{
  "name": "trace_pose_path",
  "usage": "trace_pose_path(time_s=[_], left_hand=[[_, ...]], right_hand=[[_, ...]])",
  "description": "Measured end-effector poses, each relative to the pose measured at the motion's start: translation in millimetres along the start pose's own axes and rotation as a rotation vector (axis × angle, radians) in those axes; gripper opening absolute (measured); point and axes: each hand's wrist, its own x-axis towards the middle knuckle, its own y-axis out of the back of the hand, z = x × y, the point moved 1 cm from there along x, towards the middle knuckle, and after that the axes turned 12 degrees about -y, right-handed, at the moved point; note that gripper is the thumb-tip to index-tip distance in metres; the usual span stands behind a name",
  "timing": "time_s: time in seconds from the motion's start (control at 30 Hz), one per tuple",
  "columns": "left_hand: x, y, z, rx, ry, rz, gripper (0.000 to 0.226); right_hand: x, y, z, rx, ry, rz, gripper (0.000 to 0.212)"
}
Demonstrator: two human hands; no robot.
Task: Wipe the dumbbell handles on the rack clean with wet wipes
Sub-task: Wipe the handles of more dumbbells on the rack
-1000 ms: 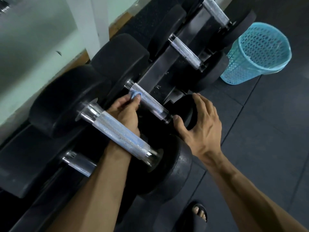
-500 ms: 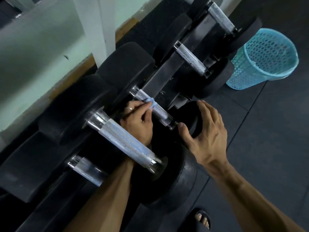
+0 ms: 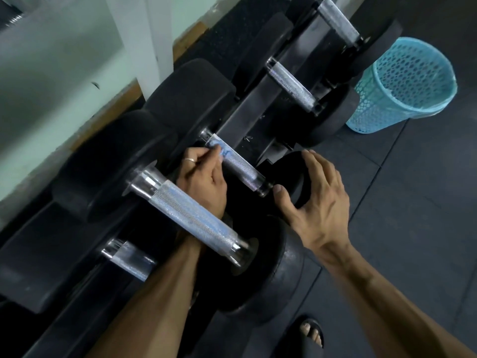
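while gripped, wet wipe [image 3: 218,149] on handle [image 3: 240,167]

Dark tiled floor [image 3: 426,228], pale green wall [image 3: 64,81], turquoise mesh bin [image 3: 402,83] near rack.

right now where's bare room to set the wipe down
Bare floor mats lie between the right hand and the blue basket. The rack is crowded: dumbbell heads sit close, and the left hand presses the wipe on a handle.

Knurled, shiny metal handles [image 3: 198,218], matt black rubbery dumbbell heads [image 3: 260,275], and a perforated turquoise plastic basket [image 3: 402,83]
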Motion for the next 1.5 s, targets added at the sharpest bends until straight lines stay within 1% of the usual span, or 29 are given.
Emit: trace_pose_path(time_s=[0.07, 0.17, 0.27, 0.33, 0.4, 0.47, 0.5, 0.53, 0.63, 0.67, 0.7, 0.73, 0.77, 0.83, 0.9, 0.97, 1.03, 1.1, 1.13, 1.17, 1.2, 1.23, 1.27, 1.3, 1.33, 1.4, 1.43, 1.47, 1.5], left_hand=[[-2.8, -3.6, 6.6, -0.029, -0.061, -0.054, 0.022], [-7.5, -4.1, 7.9, -0.03, -0.219, -0.165, 0.022], [4.2, -1.0, 0.1, 0.003, -0.141, -0.097, 0.025], [4.1, -3.1, 1.0, 0.02, -0.146, -0.07, 0.028], [-0.9, -8.6, 4.5, -0.006, -0.28, -0.135, 0.03], [-6.4, -8.7, 4.9, -0.068, -0.436, -0.263, 0.031], [-5.9, -7.0, 4.2, -0.075, -0.454, -0.288, 0.033], [-1.9, -4.8, 2.4, -0.046, -0.424, -0.264, 0.034], [9.2, -0.7, -0.5, 0.086, -0.177, -0.121, 0.034], [6.9, -1.8, 0.4, 0.108, -0.166, -0.105, 0.035], [5.0, -3.8, 5.3, 0.11, -0.221, -0.117, 0.035], [-0.4, -9.4, 8.9, 0.085, -0.295, -0.186, 0.035], [-4.3, -13.4, 15.5, 0.059, -0.353, -0.302, 0.03], [-10.1, -21.1, 20.0, -0.031, -0.351, -0.548, 0.016], [-4.5, -15.8, 16.5, -0.064, -0.349, -0.602, 0.026], [6.3, -3.4, 11.5, -0.03, -0.294, -0.454, 0.029], [7.7, 2.5, 4.9, -0.015, -0.272, -0.343, 0.025], [3.2, 3.3, 8.9, -0.065, -0.183, -0.421, 0.014], [-5.9, 2.0, 12.5, -0.147, -0.157, -0.505, 0.008], [-13.7, 2.3, 15.5, -0.231, -0.143, -0.572, 0.012], [-17.7, 2.7, 16.6, -0.262, -0.216, -0.604, 0.014], [-20.5, 4.5, 17.7, -0.291, -0.265, -0.601, 0.01], [-21.6, 3.9, 14.1, -0.274, -0.323, -0.542, 0.012], [-15.3, 2.9, 11.5, -0.226, -0.321, -0.492, 0.02], [-7.2, 2.3, 11.3, -0.161, -0.272, -0.423, 0.024], [1.1, 0.2, 11.3, -0.052, -0.194, -0.32, 0.018], [0.4, -0.7, 11.9, -0.072, -0.196, -0.327, 0.016], [-2.3, -0.2, 12.3, -0.156, -0.222, -0.406, 0.014], [-7.8, 0.5, 13.2, -0.237, -0.313, -0.518, 0.015]], right_hand=[[0.3, 0.3, -1.0, 0.002, -0.002, -0.001, 0.083], [0.1, -0.2, -1.2, -0.012, 0.004, 0.003, 0.083], [0.3, 0.3, -0.6, -0.011, 0.007, 0.015, 0.082], [-0.2, -0.4, -0.8, -0.002, 0.014, 0.014, 0.082], [1.1, -0.8, -0.4, -0.007, 0.018, 0.021, 0.081], [0.6, -1.5, -0.3, -0.015, 0.019, 0.02, 0.081], [0.4, -1.1, -0.8, -0.013, 0.017, 0.019, 0.081], [0.3, -0.7, -1.1, -0.012, 0.014, 0.019, 0.082], [-0.5, -1.0, -0.6, -0.01, 0.014, 0.024, 0.081], [-0.6, -1.2, -0.3, -0.009, 0.018, 0.023, 0.081], [-0.1, -1.5, 0.2, -0.01, 0.022, 0.024, 0.081], [0.2, -1.9, 0.5, -0.012, 0.025, 0.026, 0.081], [0.4, -2.0, 0.7, -0.012, 0.026, 0.027, 0.081], [0.5, -2.0, 0.9, 0.002, 0.023, 0.025, 0.08], [0.4, -1.5, 1.0, 0.006, 0.027, 0.031, 0.08], [-0.1, -1.8, 1.1, 0.0, 0.03, 0.027, 0.08], [0.2, -2.2, 1.2, -0.003, 0.027, 0.025, 0.081], [-0.1, -2.4, 1.0, -0.004, 0.025, 0.026, 0.081], [-0.2, -2.2, 0.8, -0.003, 0.025, 0.025, 0.081], [-0.8, -2.0, 0.6, -0.003, 0.025, 0.023, 0.081], [-0.6, -1.4, 0.3, -0.004, 0.024, 0.024, 0.081], [-0.6, -1.3, 0.4, -0.005, 0.024, 0.026, 0.08], [-0.5, -1.4, 0.1, -0.003, 0.025, 0.029, 0.08], [-0.2, -1.5, -0.1, 0.0, 0.026, 0.032, 0.08], [-0.1, -1.8, -0.1, 0.001, 0.027, 0.031, 0.08], [0.0, -2.3, -0.1, 0.0, 0.027, 0.031, 0.08], [-0.1, -2.4, 0.5, -0.001, 0.028, 0.032, 0.08], [-0.2, -2.3, 0.7, -0.002, 0.029, 0.031, 0.08], [-0.3, -2.1, 0.5, -0.002, 0.029, 0.029, 0.08]])
